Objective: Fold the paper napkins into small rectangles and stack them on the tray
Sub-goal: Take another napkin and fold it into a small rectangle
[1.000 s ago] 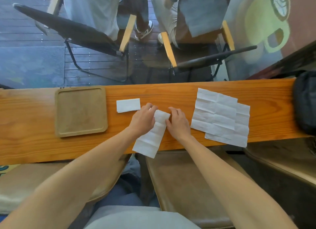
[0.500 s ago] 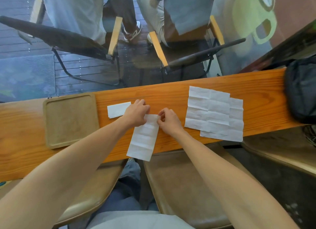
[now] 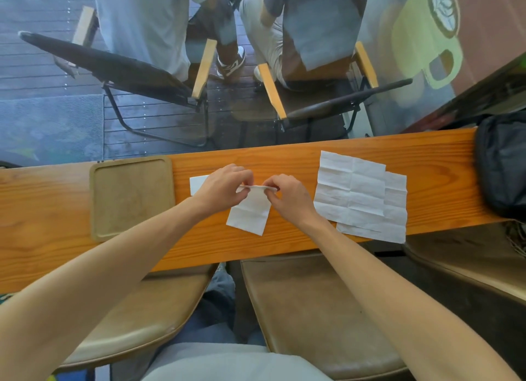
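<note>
The paper napkins lie in three places on the long wooden tabletop, which runs across the view in front of a window. Largest among them is the unfolded pile, creased sheets spread flat and overlapping toward the right end, just left of a dark bag sitting at the tabletop's right edge. Toward the left sits the square brown tray, with nothing on it. Between tray and pile is the half-folded napkin, a narrow strip with its near end flat on the wood and its far end lifted and doubled over toward the person. The left hand pinches the left corner of that raised fold with thumb and fingers pressed together; the right hand pinches the right corner the same way. Smallest is a folded napkin, a small white rectangle on the wood just right of the tray, partly hidden behind the left hand.
</note>
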